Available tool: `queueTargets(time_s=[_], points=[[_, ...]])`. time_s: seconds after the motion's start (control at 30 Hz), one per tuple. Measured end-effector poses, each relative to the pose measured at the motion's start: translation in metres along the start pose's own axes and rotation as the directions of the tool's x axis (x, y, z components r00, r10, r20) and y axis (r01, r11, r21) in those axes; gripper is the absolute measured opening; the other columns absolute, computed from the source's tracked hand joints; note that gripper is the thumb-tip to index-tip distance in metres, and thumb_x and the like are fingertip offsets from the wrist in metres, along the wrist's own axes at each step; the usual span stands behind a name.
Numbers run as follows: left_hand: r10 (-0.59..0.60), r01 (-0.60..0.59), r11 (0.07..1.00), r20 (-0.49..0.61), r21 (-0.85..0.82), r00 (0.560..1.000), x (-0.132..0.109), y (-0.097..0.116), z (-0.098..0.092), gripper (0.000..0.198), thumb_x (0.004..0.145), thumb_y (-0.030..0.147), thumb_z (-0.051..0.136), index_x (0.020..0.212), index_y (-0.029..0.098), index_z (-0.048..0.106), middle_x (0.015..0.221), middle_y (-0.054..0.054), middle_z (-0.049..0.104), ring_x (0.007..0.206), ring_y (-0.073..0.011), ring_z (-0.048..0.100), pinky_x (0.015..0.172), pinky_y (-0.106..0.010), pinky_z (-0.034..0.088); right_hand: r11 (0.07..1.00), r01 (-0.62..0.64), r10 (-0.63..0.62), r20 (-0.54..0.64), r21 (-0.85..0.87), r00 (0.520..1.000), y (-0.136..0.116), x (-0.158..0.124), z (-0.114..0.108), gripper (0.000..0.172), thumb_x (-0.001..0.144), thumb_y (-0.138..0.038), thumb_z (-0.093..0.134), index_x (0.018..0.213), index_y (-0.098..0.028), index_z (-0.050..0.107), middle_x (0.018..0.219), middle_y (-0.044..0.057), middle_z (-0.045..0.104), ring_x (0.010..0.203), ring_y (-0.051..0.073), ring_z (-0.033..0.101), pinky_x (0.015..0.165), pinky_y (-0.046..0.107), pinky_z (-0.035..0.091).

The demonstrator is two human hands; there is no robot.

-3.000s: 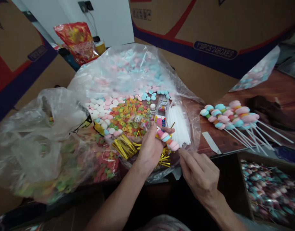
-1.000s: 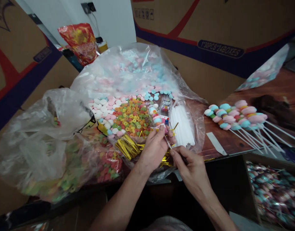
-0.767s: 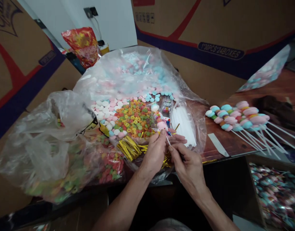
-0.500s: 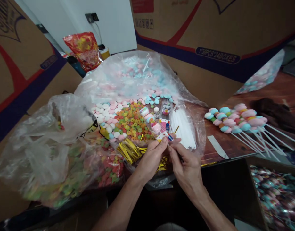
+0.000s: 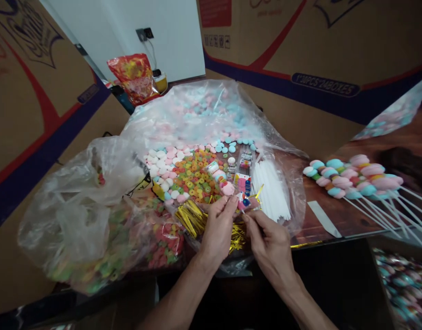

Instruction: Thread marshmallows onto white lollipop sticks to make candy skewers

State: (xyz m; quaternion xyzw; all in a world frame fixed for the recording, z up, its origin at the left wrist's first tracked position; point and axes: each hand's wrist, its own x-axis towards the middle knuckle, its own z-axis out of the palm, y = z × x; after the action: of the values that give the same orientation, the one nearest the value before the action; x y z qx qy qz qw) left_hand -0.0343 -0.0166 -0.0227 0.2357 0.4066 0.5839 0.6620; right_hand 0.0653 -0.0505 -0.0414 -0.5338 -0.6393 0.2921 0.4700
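A marshmallow and gummy-ring skewer [image 5: 226, 187] in a clear printed wrapper points away from me. My left hand [image 5: 218, 225] is closed around the wrapper's near end, thumb on top. At the neck of the wrapper, beside the white stick, my right hand [image 5: 270, 236] pinches a gold twist tie [image 5: 260, 192], whose loose end sticks up past the fingers. The fingertips hide how far it is wound. Loose gold twist ties [image 5: 191, 219] lie beside and under my left hand. Printed clear wrappers [image 5: 244, 162] lie just beyond my hands.
White sticks [image 5: 271, 190] are right of the wrappers. Gummy rings [image 5: 193, 172] and marshmallows [image 5: 159, 162] spill before a big plastic bag [image 5: 211, 110]. Finished skewers [image 5: 355, 176] lie at right, above a box of wrapped ones [image 5: 403, 293]. Cardboard boxes [image 5: 320, 55] stand behind.
The view has shifted slightly left, so things sit farther right. My hands stay together at the wrapper's neck, and the wrapper's printed end has turned between my fingers.
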Motion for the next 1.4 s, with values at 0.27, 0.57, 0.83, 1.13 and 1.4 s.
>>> queueTargets(time_s=[0.27,0.57,0.83,1.13,1.4], points=[[0.108,-0.108,0.983,0.008,0.147,0.994,-0.011,0.001,-0.014,0.022,0.082,0.037,0.071,0.091,0.017,0.072,0.081,-0.002,0.068,0.069,-0.0110,0.058,0.066,-0.022,0.047,0.671,-0.434,0.421,0.173,0.601,0.890,-0.026,0.014,0.015,0.038,0.090,-0.050,0.058,0.068,-0.020,0.049,0.056,-0.006,0.041,0.049,0.009,0.033,0.046,0.021,0.029],[-0.029,0.040,0.995,0.118,-0.089,0.993,-0.018,0.032,-0.031,0.014,0.079,0.029,0.075,0.080,0.017,0.069,0.065,0.003,0.052,0.053,-0.0060,0.046,0.060,-0.022,0.049,0.775,-0.495,0.240,0.542,0.392,0.805,-0.030,0.022,0.007,0.033,0.094,-0.035,0.046,0.068,-0.018,0.056,0.053,-0.002,0.050,0.045,0.010,0.041,0.047,0.022,0.031],[-0.084,0.083,0.987,-0.001,-0.137,0.996,-0.005,0.021,-0.027,0.020,0.074,0.024,0.080,0.079,0.011,0.065,0.059,0.005,0.043,0.052,-0.0025,0.035,0.049,-0.013,0.033,0.588,0.426,-0.209,0.381,-0.688,0.901,0.040,0.084,-0.051,0.031,0.084,-0.001,0.051,0.093,-0.019,0.074,0.107,0.013,0.064,0.088,0.024,0.056,0.072,0.033,0.039],[-0.042,0.034,0.990,-0.058,-0.134,0.997,0.001,0.018,-0.021,0.024,0.071,0.021,0.080,0.087,0.015,0.062,0.075,0.000,0.056,0.062,-0.0040,0.046,0.054,-0.013,0.033,0.526,0.469,-0.295,0.365,-0.709,0.883,0.055,0.096,-0.067,0.022,0.089,-0.006,0.046,0.084,-0.014,0.065,0.083,0.010,0.066,0.075,0.022,0.056,0.068,0.034,0.034],[-0.045,0.046,0.998,-0.045,0.035,0.998,0.001,0.008,-0.010,0.021,0.080,0.031,0.070,0.089,0.018,0.056,0.067,0.005,0.050,0.048,-0.0023,0.030,0.046,-0.016,0.021,0.977,-0.057,0.033,0.115,0.205,0.993,0.007,0.051,-0.037,0.010,0.087,-0.025,0.061,0.081,-0.019,0.066,0.076,0.001,0.066,0.070,0.016,0.058,0.065,0.027,0.045]])
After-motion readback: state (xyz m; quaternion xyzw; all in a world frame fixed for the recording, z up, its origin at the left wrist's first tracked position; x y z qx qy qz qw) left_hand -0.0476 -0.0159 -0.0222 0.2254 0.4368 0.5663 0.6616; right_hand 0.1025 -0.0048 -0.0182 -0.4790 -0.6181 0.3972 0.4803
